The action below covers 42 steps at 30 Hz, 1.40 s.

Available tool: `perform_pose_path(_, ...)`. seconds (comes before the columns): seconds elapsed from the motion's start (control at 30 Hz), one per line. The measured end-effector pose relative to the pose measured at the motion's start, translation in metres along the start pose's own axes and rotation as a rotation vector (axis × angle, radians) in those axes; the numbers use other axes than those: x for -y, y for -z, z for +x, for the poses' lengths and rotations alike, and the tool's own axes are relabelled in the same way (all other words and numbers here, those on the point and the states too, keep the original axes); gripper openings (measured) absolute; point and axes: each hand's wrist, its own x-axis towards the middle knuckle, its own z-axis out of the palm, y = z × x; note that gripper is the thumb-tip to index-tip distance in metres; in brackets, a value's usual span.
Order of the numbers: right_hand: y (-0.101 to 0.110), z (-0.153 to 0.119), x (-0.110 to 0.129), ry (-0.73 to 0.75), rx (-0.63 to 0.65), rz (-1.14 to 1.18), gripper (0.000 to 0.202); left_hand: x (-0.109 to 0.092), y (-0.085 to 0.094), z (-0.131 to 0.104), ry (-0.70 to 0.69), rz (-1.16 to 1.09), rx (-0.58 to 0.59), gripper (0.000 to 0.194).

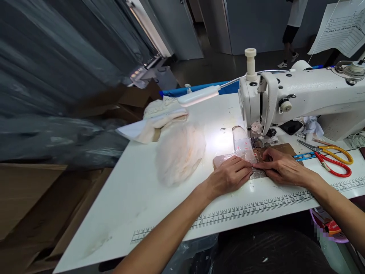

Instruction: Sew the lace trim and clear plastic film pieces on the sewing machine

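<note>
My left hand (231, 174) rests on the sewing machine's bed, its fingers pressed together. My right hand (281, 167) comes from the other side, index finger and thumb drawn close. The fingertips of both hands meet just in front of the presser foot (254, 142). A thin, see-through piece with pink spots (242, 146) lies beside the foot and by my left fingers. What the fingertips pinch is too small to make out. Under my right hand is a brown flat plate (286, 149). The white sewing machine (319, 89) stands above the hands.
Red-and-yellow scissors (332, 160) lie right of my right hand. A fluffy pale pile (181, 154) sits left on the white table (137, 198), near folded cloth (164, 114). A lamp (199, 95) reaches over it. Cardboard boxes (54, 201) stand left. A person (292, 32) is in the background.
</note>
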Motion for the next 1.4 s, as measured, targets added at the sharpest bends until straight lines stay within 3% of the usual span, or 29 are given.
perform_pose_path(0.13,-0.002,0.000,0.001,0.005,-0.022,-0.027,0.040,0.000,0.002,0.000,0.026,-0.072,-0.028,0.013)
perform_pose_path(0.3,-0.004,-0.001,0.000,0.012,-0.049,-0.046,0.038,0.008,0.010,0.007,0.161,-0.055,-0.118,0.017)
perform_pose_path(0.47,-0.005,-0.001,0.004,0.033,-0.051,-0.086,0.037,0.020,0.003,0.012,0.085,0.150,0.135,0.023)
perform_pose_path(0.57,-0.002,0.001,0.001,0.016,-0.033,-0.056,0.036,0.019,-0.003,0.010,0.112,0.278,0.251,0.031)
perform_pose_path(0.73,0.008,0.010,-0.016,-0.041,0.001,0.133,0.040,0.014,-0.003,0.012,0.172,0.340,0.294,0.034)
perform_pose_path(0.83,0.008,0.013,-0.021,-0.036,0.008,0.085,0.039,0.015,-0.001,0.018,0.195,0.310,0.301,0.032)
perform_pose_path(1.0,0.003,0.010,-0.016,-0.033,0.004,-0.029,0.038,0.017,0.010,0.020,0.195,0.240,0.269,0.025)
perform_pose_path(1.13,0.002,0.011,-0.015,-0.054,-0.010,-0.012,0.039,0.019,0.018,0.012,-0.007,-0.018,0.188,0.019)
perform_pose_path(1.23,0.002,0.012,-0.016,-0.084,-0.005,-0.008,0.039,0.018,0.012,0.007,-0.071,-0.134,0.114,0.014)
perform_pose_path(1.4,-0.001,0.010,-0.016,-0.101,-0.021,-0.019,0.038,0.014,-0.001,0.004,-0.031,-0.079,-0.018,0.011)
